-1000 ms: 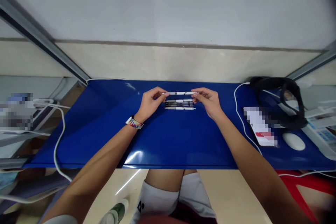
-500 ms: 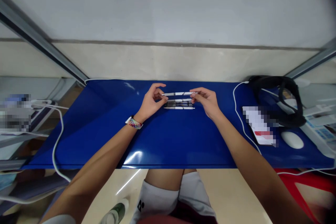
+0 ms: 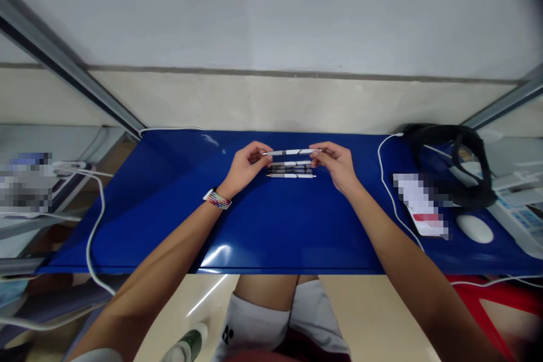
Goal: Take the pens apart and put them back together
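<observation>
Pen, slim, white and grey with dark bands (image 3: 292,152), about level: right grip (image 3: 339,164) clamped on one end, left grip (image 3: 245,168) curled at the pointed end, firm closure there uncertain. Row of slim white, grey and dark pens (image 3: 291,176): roughly parallel on glossy blue table (image 3: 288,226), between the grips, on the wearer's side of the held pen. Handling, as judged: light fingertip pressure, barrel level and clear of the row. Obscured: some row ends, behind fingers; exact count and fine markings unclear.
</observation>
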Demonstrator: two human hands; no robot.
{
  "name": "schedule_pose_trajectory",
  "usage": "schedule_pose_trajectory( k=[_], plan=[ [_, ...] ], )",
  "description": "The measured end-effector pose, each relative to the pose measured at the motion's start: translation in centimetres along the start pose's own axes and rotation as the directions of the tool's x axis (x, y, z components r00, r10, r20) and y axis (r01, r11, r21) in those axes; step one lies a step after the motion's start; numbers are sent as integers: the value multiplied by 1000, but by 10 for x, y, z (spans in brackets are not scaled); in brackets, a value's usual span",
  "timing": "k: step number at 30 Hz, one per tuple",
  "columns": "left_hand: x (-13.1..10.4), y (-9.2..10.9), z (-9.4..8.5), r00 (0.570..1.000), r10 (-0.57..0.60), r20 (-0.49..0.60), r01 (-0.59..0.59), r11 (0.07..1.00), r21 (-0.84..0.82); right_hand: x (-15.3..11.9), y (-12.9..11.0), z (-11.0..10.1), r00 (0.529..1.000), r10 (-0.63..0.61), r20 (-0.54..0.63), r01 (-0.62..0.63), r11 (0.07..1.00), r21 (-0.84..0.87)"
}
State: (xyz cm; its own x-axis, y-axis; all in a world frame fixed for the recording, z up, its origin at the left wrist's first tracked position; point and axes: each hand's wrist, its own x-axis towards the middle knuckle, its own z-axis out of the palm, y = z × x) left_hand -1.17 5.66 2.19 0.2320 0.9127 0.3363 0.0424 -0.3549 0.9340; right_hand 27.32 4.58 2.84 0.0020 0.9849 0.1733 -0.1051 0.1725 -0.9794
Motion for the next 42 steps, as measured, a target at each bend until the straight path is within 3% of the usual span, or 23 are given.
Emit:
schedule_pose_trajectory(
  k=[8, 17, 42],
  plan=[
    [3, -5, -5, 992, -14, -123, 17, 1000, 17, 1, -4, -4, 999, 44, -27, -41, 992, 117],
    [4, -3, -6, 983, -1, -182, 2, 1000, 7, 4, -3, -8, 997, 27, -76, -20, 995, 98],
    [7, -7, -9, 977, -41, -209, 28, 998, -62, 6, -1, -16, 984, -57, -170, 46, 997, -68]
  ],
)
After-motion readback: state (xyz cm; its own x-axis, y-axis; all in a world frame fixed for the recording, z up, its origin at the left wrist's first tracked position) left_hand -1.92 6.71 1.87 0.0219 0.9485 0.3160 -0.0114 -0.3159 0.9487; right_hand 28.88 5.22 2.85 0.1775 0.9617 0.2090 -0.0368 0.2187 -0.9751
